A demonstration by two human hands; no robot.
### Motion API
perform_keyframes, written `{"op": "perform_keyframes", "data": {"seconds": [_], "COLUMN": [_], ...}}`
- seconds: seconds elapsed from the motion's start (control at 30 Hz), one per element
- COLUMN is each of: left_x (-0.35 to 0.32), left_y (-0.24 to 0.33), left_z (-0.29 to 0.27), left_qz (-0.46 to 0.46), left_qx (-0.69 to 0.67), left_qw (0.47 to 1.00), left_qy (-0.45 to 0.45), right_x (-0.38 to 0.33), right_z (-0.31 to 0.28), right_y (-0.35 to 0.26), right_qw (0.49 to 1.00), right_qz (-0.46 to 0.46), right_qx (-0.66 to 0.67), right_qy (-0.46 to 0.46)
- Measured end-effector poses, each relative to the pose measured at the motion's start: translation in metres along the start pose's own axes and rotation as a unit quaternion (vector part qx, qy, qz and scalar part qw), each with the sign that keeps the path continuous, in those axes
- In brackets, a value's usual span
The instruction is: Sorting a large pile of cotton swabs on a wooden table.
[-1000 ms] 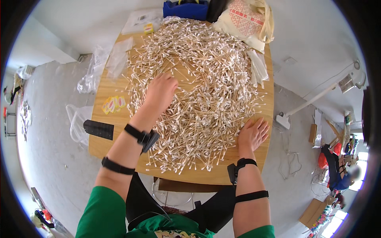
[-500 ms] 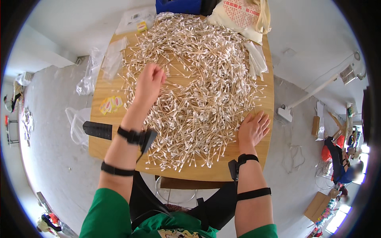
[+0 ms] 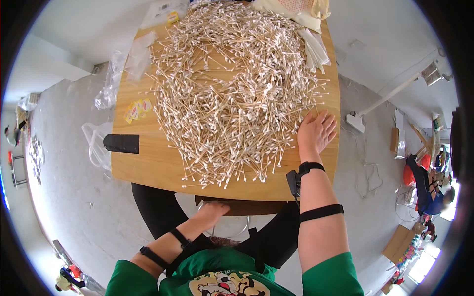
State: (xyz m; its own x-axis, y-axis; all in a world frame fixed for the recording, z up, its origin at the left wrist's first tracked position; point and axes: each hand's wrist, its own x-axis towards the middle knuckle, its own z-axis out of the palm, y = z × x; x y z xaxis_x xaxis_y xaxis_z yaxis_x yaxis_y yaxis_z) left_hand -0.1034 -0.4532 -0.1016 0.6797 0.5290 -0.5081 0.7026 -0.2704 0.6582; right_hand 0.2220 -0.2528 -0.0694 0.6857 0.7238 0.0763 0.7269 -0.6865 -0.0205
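A wide, loose heap of wooden-stemmed cotton swabs [image 3: 276,89] covers much of the wooden table [image 3: 148,170]. My right hand [image 3: 316,131] lies flat with fingers stretched out on the tabletop, just right of the heap, and holds nothing. Below the table's front edge, above my lap, is my left hand [image 3: 214,210]. It is beside a brown panel or box [image 3: 247,208] under the edge. Its fingers are turned away and too unclear to show whether anything is in them.
Left on the table are small yellow packets [image 3: 137,109], a black strip [image 3: 122,143] and clear plastic bags [image 3: 140,56]. White folded sheets [image 3: 314,48] and a cream cloth bag [image 3: 291,11] lie at the far right. A power strip [image 3: 355,121] is beyond the right edge.
My left hand has drawn back from over the swabs to below the table's front edge. My right hand stays flat on the table. The view has shifted, cutting off more of the far edge.
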Motion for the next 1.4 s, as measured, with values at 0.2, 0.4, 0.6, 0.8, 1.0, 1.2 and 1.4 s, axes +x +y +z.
{"op": "perform_keyframes", "data": {"seconds": [0.2,0.4,0.6,0.8,1.0,1.2,1.4], "left_x": [0.020,0.009,0.048,0.124,0.143,0.140,0.159], "left_y": [-0.005,0.049,0.045,-0.025,-0.005,-0.004,-0.030], "left_z": [0.028,-0.067,-0.214,-0.263,-0.228,-0.254,-0.261], "left_qz": [-0.058,0.033,-0.009,0.035,0.045,0.023,0.000], "left_qx": [0.007,-0.064,-0.132,0.178,0.236,0.131,0.164], "left_qw": [0.997,0.972,0.952,0.882,0.893,0.916,0.858], "left_qy": [0.047,-0.223,0.277,0.434,0.379,0.379,0.487], "right_x": [0.000,-0.001,0.001,-0.001,-0.001,0.000,-0.002], "right_z": [-0.008,-0.005,-0.011,-0.012,-0.007,-0.005,-0.005], "right_y": [0.000,0.003,0.003,-0.005,-0.004,-0.002,-0.003], "right_qw": [1.000,0.999,0.999,0.999,0.999,0.999,0.999], "right_qz": [0.003,0.013,0.022,0.021,0.023,0.026,0.027], "right_qx": [0.003,-0.004,-0.009,-0.001,-0.004,-0.006,-0.005], "right_qy": [-0.021,-0.036,-0.044,-0.043,-0.036,-0.026,-0.027]}}
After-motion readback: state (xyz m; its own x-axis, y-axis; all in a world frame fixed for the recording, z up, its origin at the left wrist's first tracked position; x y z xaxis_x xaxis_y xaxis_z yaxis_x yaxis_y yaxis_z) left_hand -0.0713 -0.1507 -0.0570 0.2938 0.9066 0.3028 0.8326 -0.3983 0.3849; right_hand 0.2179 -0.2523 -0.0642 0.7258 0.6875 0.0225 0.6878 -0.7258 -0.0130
